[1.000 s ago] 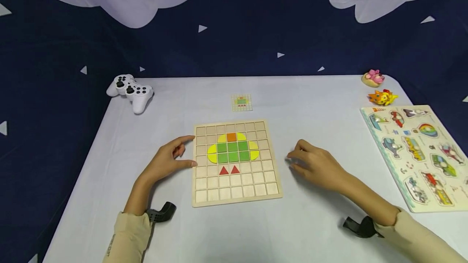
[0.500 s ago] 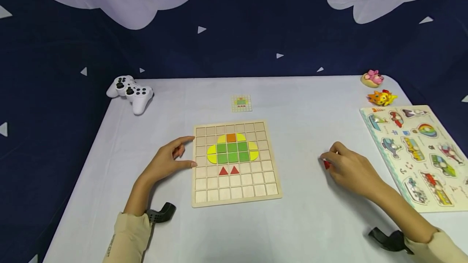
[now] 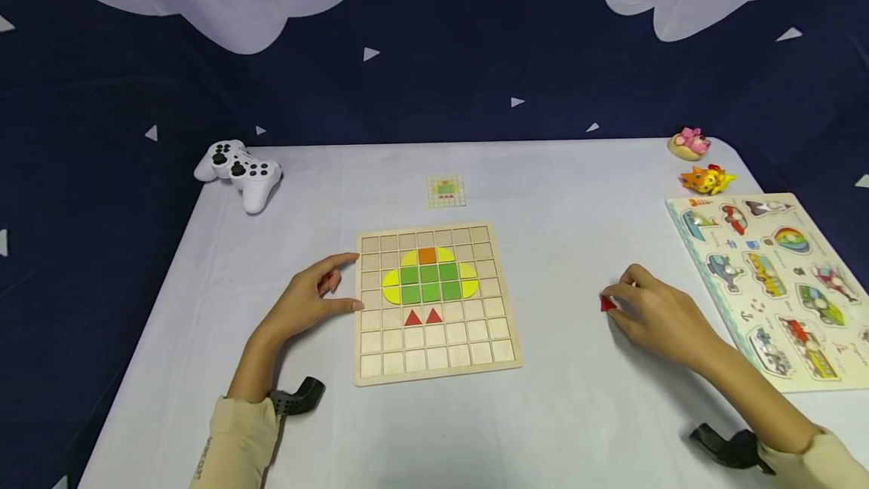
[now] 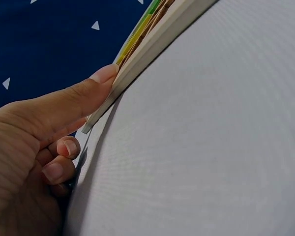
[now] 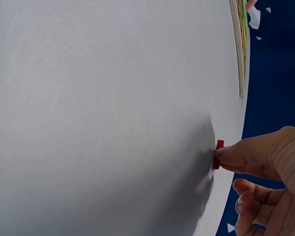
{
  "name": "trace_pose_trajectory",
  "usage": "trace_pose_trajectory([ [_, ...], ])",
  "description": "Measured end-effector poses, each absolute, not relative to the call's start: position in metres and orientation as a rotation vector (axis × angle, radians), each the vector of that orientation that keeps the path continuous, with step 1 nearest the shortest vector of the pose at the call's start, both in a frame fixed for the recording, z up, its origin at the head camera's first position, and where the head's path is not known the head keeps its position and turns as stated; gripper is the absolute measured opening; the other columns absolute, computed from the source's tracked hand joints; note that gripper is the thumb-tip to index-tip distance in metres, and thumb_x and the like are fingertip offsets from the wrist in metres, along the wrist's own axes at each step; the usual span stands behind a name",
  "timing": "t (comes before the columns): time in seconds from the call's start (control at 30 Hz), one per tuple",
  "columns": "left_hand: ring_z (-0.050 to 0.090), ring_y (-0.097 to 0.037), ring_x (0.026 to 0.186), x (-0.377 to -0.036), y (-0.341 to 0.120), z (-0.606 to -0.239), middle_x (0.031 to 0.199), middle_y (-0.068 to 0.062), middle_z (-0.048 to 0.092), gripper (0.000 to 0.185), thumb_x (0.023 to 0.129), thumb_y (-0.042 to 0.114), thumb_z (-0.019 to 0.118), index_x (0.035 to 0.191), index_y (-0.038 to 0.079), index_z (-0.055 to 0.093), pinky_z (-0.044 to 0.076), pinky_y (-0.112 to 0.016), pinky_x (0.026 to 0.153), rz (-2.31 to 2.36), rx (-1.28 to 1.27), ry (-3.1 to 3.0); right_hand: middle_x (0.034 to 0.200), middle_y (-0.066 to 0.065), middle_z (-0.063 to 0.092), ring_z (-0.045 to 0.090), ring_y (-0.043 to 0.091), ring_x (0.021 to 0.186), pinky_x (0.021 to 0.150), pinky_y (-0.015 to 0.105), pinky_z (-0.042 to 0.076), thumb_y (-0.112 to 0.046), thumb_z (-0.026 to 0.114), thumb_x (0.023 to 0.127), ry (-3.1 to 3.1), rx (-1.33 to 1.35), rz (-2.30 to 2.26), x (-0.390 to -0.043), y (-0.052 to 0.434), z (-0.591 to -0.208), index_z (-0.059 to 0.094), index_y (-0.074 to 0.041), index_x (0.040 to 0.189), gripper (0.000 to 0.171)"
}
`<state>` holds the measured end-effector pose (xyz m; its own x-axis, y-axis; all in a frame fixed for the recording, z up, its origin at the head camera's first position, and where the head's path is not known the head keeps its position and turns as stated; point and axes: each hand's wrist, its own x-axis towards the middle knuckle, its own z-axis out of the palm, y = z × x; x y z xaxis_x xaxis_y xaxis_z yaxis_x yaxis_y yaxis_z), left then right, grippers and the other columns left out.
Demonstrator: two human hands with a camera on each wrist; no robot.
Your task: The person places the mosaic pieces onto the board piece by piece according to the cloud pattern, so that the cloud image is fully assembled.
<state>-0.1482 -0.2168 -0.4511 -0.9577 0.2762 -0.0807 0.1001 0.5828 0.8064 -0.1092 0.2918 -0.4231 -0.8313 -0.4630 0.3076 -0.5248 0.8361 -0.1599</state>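
Observation:
A square wooden grid board [image 3: 437, 357] lies on the table. Set in it are green squares [image 3: 431, 274], an orange square [image 3: 427, 256], rounded yellow pieces [image 3: 391, 287] and two red triangles [image 3: 413, 318]. My left hand [image 3: 305, 296] touches the board's left edge with thumb and index finger spread apart; the left wrist view has the thumb [image 4: 105, 73] on the rim. Well to the right of the board, my right hand [image 3: 658, 315] pinches a loose red triangle [image 3: 606, 303]. In the right wrist view that triangle [image 5: 220, 144] appears edge-on at the thumb tip, close over the table.
A small pattern card [image 3: 446, 192] lies behind the board. At the back left is a white game controller [image 3: 241, 172]. A picture puzzle board [image 3: 767, 285] is on the right, with a yellow toy figure [image 3: 707, 179] and a pink one [image 3: 689, 143] behind it.
My right hand has moved right, away from the board, and a red triangle now shows between its fingertips. My left hand stays at the board's left edge.

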Motion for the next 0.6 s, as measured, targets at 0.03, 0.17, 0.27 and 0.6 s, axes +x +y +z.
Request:
trace_pose_trajectory([
  [0.03,0.038,-0.014,0.074,-0.1483,-0.2169,-0.4513,0.08,-0.001,0.04,0.075,0.075,0.02,0.087,0.14,0.007,0.053,0.034,-0.03,0.073,1.311,0.318,2.618,0.087,-0.002,0.054,0.043,0.003,0.061,0.047,0.026,0.036,-0.007,0.085,0.065,-2.762,0.753,0.35,-0.1092,0.2923,-0.4231,0.076,-0.012,0.089,0.026],
  [0.17,0.038,-0.013,0.073,-0.149,-0.2173,-0.4518,0.08,-0.001,0.04,0.075,0.075,0.02,0.087,0.14,0.006,0.053,0.033,-0.029,0.073,1.31,0.333,2.629,0.088,-0.003,0.054,0.041,0.001,0.061,0.047,0.026,0.035,-0.008,0.086,0.065,-2.765,0.761,0.359,-0.1104,0.2942,-0.423,0.077,-0.013,0.089,0.027],
  [0.27,0.037,-0.013,0.072,-0.1494,-0.2177,-0.452,0.079,-0.001,0.04,0.075,0.075,0.02,0.088,0.14,0.006,0.053,0.033,-0.029,0.072,1.312,0.335,2.629,0.088,-0.005,0.054,0.039,0.0,0.062,0.048,0.024,0.034,-0.009,0.087,0.065,-2.76,0.788,0.362,-0.1117,0.2948,-0.4225,0.077,-0.015,0.09,0.027],
  [0.6,0.036,-0.013,0.071,-0.1486,-0.218,-0.4525,0.078,-0.003,0.04,0.076,0.074,0.02,0.088,0.14,0.005,0.053,0.033,-0.029,0.071,1.322,0.327,2.615,0.087,-0.007,0.053,0.05,0.003,0.065,0.052,0.029,0.042,-0.013,0.086,0.065,-2.737,0.793,0.398,-0.1159,0.2938,-0.4255,0.075,-0.014,0.081,0.02],
])
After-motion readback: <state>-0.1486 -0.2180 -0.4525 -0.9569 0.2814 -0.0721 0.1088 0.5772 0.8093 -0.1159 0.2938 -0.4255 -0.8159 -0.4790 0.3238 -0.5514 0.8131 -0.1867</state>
